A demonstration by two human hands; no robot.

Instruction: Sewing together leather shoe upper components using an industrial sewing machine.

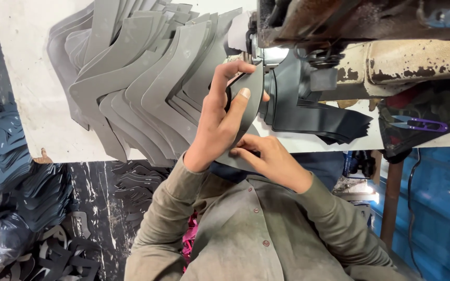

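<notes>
- left hand clamped on a curved grey cut piece, fingers wrapped over its top edge, thumb pressed flat on its face, feeding it up against the machine
- right hand lower down, fingers pinched shut on the bottom end of the same piece, just beside the left wrist
- piece stands on edge between both hands, upper end touching the round metal part of the machine head at the bench edge
- machine body is worn, cream paint chipped with rust spots; can't tell the exact working point, it's hidden behind the piece
- progress, judging by piles: big fanned stack of grey pieces lies on the bench left of the hands, looks like the supply yet to go through
- smaller heap of dark pieces sits right of the machine under its arm, probably already handled
- so roughly early to middle, far more left than done
- purple thread snips on dark cloth at far right, untouched
- dark offcuts heaped on the floor at left
</notes>
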